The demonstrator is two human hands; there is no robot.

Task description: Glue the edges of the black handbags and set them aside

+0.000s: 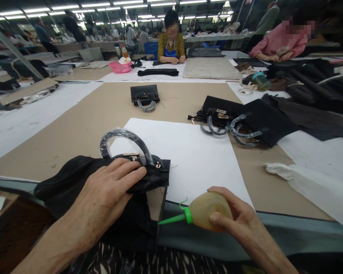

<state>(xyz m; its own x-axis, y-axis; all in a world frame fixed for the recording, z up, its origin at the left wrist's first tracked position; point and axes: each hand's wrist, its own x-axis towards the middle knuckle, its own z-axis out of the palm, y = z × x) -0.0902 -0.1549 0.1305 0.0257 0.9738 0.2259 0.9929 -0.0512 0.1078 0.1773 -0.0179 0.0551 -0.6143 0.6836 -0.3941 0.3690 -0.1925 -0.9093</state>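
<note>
My left hand (114, 186) holds a black handbag (88, 167) at the table's front edge, its fingers bent over the top and the thumb hidden. The bag's handle (124, 134), wrapped in clear film, stands up beyond my fingers. Black lining or cloth hangs below, and a beige inner face shows at the bag's right side. In my right hand (237, 217) is a yellowish squeeze bottle (207, 209), gripped between thumb and fingers. Its green nozzle (173, 219) points left, and the tip meets or lies very near the bag's right edge.
White paper (183, 152) lies on the brown-covered table (82, 118). Another black handbag (144, 93) sits farther back, with more handbags (223, 110) at right. White cloth (311, 186) lies right. Two people (171, 42) work across the table, near a pink basket (120, 67).
</note>
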